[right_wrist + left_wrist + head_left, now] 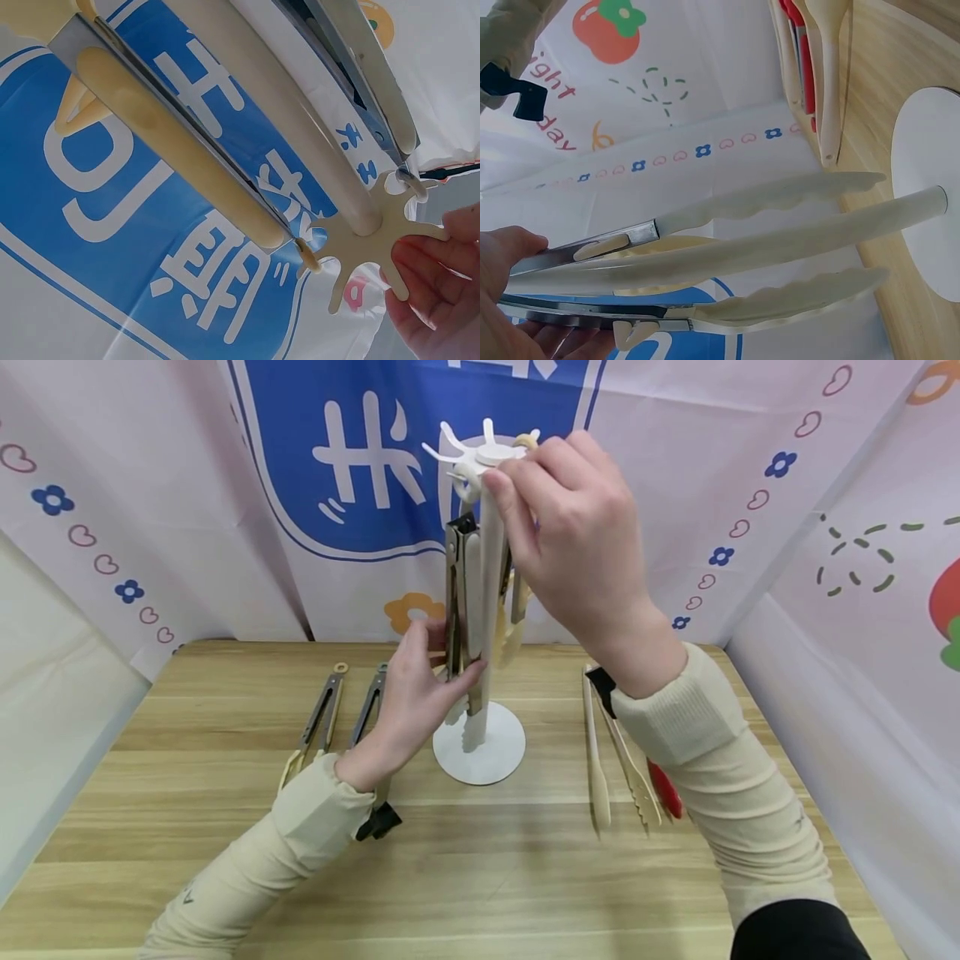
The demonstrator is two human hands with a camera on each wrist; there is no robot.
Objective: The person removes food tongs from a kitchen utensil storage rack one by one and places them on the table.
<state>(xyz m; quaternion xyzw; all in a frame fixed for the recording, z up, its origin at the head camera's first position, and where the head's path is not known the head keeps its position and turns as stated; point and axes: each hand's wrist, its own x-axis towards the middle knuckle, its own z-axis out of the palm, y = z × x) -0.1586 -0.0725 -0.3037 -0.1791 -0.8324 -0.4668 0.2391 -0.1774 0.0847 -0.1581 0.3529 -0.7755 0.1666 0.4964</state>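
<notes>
In the head view, a white stand (480, 760) with a round base rises to a top of several curved hooks. My right hand (581, 518) is at that top; the right wrist view shows its thumb and fingers pinching one hook (401, 281). White-tipped tongs (471, 585) with metal arms hang by a ring from another hook. Around their arms is my left hand (423, 685), thumb on one side and fingers on the other. Yellow tongs (180, 142) hang on the far side of the pole, partly hidden in the head view.
On the wooden table (487, 877), grey-armed tongs (330, 702) and another pair (367, 706) lie at left, the latter partly behind my left arm. Cream tongs (596, 760) and a red-tipped utensil (666, 789) lie at right. A printed curtain (360, 577) stands behind.
</notes>
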